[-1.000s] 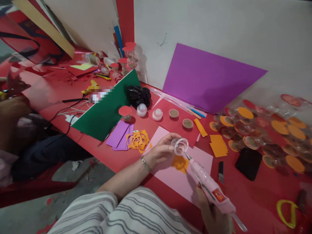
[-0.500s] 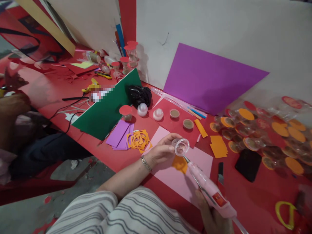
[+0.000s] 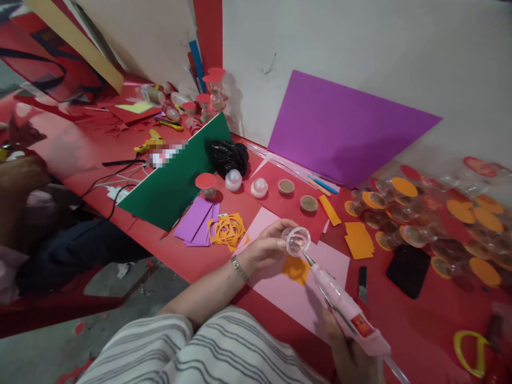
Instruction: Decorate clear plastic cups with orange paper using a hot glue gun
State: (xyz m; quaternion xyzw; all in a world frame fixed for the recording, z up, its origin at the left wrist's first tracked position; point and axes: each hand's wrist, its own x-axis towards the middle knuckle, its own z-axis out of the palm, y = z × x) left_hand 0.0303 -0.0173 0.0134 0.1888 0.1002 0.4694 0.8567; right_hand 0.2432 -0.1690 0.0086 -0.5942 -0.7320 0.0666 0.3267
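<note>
At five o'clock from the middle of my view, I have the cup [image 3: 298, 241], clear, raised over an orange square [image 3: 295, 272] with its round mouth tilted toward the gun [image 3: 340, 298]. From the cup's nine o'clock my left hand [image 3: 267, 247] pinches it, thumb on the near side and a finger bent over the far side; I can't see how the remaining fingers lie. That forearm reaches in from eight o'clock, wrist nearly straight, with a watch [image 3: 239, 268] on it.

Out at five o'clock my right hand [image 3: 347, 353] is wrapped around the gun, one digit showing along its near side and the rest mostly hidden by its body. I have the gun slanting toward ten o'clock, nozzle just at the cup's rim; whether it touches, I can't tell.

Beneath both hands I see the pink sheet [image 3: 330, 261]. At four o'clock from the cup lies a knife [image 3: 362, 282], with the phone [image 3: 408, 270] beyond it. At three sit orange slips [image 3: 359, 240], and at nine, orange cutouts [image 3: 229, 232].
</note>
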